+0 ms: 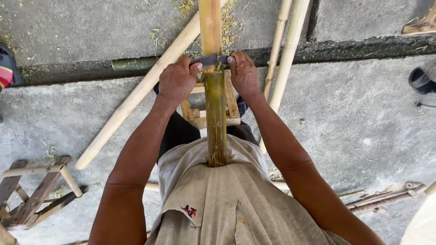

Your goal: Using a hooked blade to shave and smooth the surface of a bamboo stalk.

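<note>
A bamboo pole point(215, 113) runs from my belly straight away from me, green near me and pale yellow past the blade. A dark flat blade point(210, 60) lies across the pole. My left hand point(176, 81) grips the blade's left end and my right hand point(244, 75) grips its right end, one on each side of the pole. The pole's near end presses into my grey shirt point(218, 199). A small wooden stool point(204, 111) sits under the pole between my arms.
Several pale bamboo poles point(136, 97) point(286, 59) lie on the concrete floor. A dark gutter point(354, 49) crosses the floor beyond my hands. A wooden frame stool point(36, 193) stands at lower left. Scrap sticks point(386, 197) lie at lower right. A sandal point(422, 79) sits at right.
</note>
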